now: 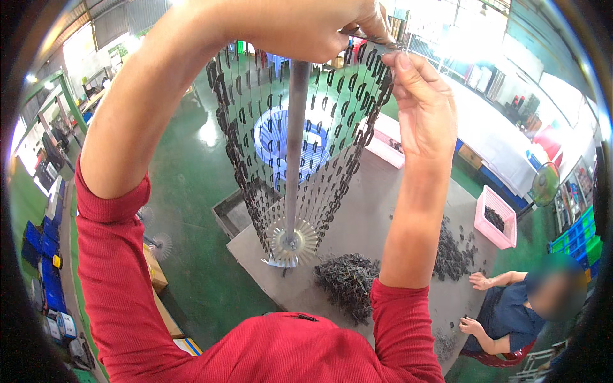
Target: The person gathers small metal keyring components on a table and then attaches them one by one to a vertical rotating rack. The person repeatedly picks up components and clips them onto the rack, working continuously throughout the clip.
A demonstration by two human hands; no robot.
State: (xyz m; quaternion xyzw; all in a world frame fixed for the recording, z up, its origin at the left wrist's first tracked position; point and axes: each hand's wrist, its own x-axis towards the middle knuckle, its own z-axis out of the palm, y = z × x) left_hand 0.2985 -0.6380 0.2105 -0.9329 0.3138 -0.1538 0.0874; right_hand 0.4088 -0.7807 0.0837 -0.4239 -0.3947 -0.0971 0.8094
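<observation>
Both my arms are raised to the top of a hanging rack, where strands of small black clip-like parts [225,108] form a ring around a grey metal pole [295,127]. My left hand [306,29] is curled at the upper rim, its fingers bent round something that the hand itself mostly hides. Beside it on the right, my right hand [424,96] pinches with thumb and fingers at the rim's edge, close to the topmost black parts. What lies in the pinch is too small to name. Below, the pole ends in a round spoked disc [278,246] on the table.
On the grey table [357,210] lie a heap of black parts [348,281] and a looser pile [452,252]. A pink basket [495,220] holds more. A co-worker [511,313] sits at right, hands at the table. Behind the strands is a blue basket [268,137].
</observation>
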